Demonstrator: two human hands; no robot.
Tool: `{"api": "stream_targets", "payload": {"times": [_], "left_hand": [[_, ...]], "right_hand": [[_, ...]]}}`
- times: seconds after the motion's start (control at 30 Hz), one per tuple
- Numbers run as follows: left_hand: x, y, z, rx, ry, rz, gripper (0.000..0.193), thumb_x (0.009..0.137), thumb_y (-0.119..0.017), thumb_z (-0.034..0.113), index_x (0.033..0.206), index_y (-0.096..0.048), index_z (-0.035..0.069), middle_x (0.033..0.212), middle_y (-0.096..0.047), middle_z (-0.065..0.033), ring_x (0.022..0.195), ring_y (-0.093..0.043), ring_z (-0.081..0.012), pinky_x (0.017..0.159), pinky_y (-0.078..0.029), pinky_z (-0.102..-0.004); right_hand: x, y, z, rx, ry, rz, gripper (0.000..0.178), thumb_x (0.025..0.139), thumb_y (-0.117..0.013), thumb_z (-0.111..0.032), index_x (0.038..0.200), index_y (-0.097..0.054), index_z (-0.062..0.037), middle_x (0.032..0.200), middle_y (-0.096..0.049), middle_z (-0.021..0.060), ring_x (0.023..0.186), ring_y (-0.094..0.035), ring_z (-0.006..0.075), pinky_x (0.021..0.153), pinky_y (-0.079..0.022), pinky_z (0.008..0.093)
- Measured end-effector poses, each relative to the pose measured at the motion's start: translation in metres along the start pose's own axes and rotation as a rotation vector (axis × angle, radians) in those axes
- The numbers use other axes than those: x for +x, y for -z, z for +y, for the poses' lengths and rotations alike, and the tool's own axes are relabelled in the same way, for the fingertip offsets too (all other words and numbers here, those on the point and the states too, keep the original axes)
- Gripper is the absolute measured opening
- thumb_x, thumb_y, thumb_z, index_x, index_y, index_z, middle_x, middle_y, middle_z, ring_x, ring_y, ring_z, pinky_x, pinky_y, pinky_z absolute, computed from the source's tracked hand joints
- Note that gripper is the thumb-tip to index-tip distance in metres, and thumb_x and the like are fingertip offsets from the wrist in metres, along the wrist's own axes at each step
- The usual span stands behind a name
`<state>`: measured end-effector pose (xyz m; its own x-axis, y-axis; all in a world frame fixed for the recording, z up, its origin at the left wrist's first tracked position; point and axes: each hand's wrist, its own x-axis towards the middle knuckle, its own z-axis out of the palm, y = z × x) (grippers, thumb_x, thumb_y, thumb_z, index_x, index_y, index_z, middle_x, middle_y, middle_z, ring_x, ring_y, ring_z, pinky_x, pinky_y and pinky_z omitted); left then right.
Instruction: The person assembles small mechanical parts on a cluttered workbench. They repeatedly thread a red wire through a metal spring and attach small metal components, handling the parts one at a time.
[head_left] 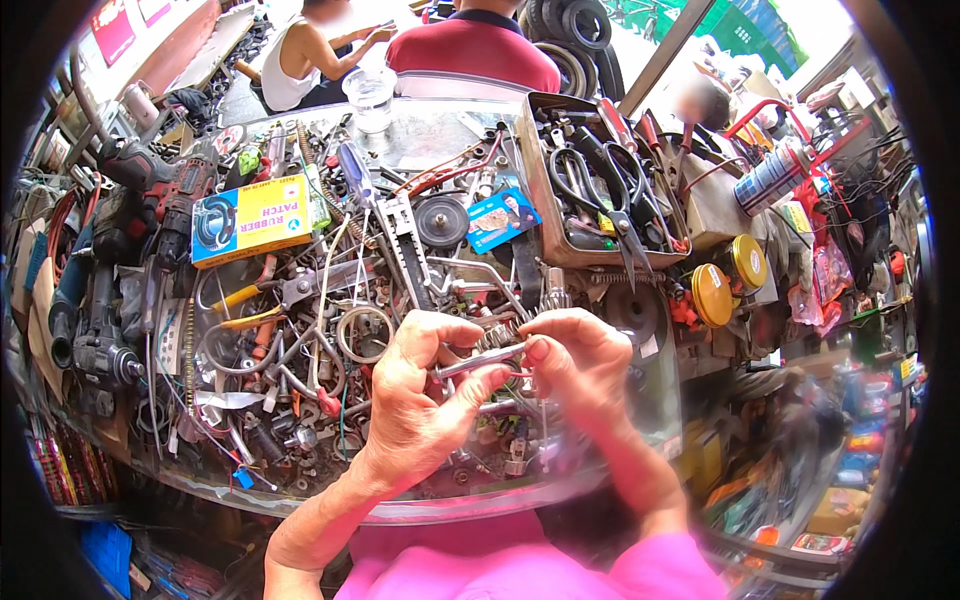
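Note:
Over the near middle of a cluttered workbench, a thin metal rod or bolt [485, 360] is held level between my two hands. My left hand [425, 395] pinches its left part between thumb and fingers. The thumb and forefinger of my right hand [580, 360] close on the rod's right end, where the fingers hide part of it. Just beneath and beyond lie loose metal parts, among them a metal ring [365, 334] left of my left hand. A ridged metal cylinder [556, 288] stands beyond my right hand.
Cordless power tools [185, 200] crowd the left side, beside a yellow and blue box [251, 222]. A tin [600, 255] at the back right holds black-handled scissors [625, 222]. Yellow-lidded jars [711, 295] sit right of the bench. Two people [475, 55] are beyond it.

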<state>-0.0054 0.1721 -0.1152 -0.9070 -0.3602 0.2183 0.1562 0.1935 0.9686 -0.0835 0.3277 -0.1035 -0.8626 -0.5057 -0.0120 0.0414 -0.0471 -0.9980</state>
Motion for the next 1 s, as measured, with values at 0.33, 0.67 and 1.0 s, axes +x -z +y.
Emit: {"api": "stream_targets", "payload": {"times": [0.33,0.67,1.0], "left_hand": [[-0.003,0.0,0.01,-0.223,0.23,-0.018,0.013,0.091,-0.06,0.006,0.102,-0.056,0.002,0.076,-0.061,-0.0025,0.058,-0.054,-0.0042,0.048,-0.043,-0.0175],[-0.004,0.003,0.012,-0.228,0.313,-0.019,0.012,0.089,-0.063,0.004,0.099,-0.058,0.001,0.08,-0.062,-0.0018,0.067,-0.059,-0.0047,0.056,-0.046,-0.0198],[-0.004,-0.001,0.009,-0.208,0.232,0.003,0.013,0.094,-0.056,0.01,0.104,-0.056,0.002,0.074,-0.061,-0.0036,0.06,-0.057,-0.0055,0.044,-0.044,-0.0183]], "right_hand": [[-0.001,0.003,-0.001,-0.057,0.017,-0.025,0.019,0.087,-0.068,-0.014,0.1,-0.064,-0.0004,0.08,-0.067,0.0026,0.062,-0.057,0.003,0.049,-0.043,0.0171],[0.0,0.003,0.0,-0.037,0.026,-0.042,0.019,0.087,-0.068,-0.013,0.1,-0.064,0.0001,0.08,-0.067,0.0023,0.061,-0.056,0.0028,0.048,-0.043,0.0172],[0.002,0.002,0.002,0.037,-0.001,0.011,0.018,0.088,-0.067,-0.013,0.1,-0.064,0.001,0.076,-0.065,0.0038,0.055,-0.053,0.003,0.046,-0.042,0.0172]]}}
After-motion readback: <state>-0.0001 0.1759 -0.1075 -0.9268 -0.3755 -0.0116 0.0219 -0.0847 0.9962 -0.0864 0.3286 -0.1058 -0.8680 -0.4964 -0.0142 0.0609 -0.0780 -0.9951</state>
